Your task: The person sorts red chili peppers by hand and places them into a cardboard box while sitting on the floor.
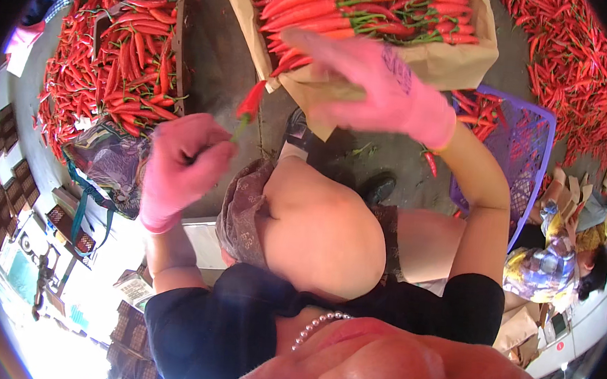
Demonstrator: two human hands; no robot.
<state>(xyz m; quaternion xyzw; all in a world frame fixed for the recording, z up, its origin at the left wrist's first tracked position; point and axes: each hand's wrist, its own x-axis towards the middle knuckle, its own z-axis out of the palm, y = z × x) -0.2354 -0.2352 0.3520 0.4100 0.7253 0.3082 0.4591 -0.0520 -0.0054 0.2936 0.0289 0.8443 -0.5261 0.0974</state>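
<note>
Both my hands wear pink gloves. My left hand [184, 163] is closed, with the green stem of a red chili pepper [250, 103] pinched in its fingers; the pepper's body points up and away. My right hand [384, 89] is smeared by motion over the near left corner of a paper-lined box [444, 64]. Its fingers stretch out to the left, apart from the thumb, and nothing shows between them. Inside the box, red chili peppers [305, 12] lie in rows with green stems toward the middle.
A crate of loose peppers [138, 58] stands at left, amid a pile. Another big heap of peppers [571, 81] covers the far right. A purple plastic basket [525, 145] tilts beside my right arm. A patterned bag [108, 158] lies at left. Another person [551, 270] sits at right.
</note>
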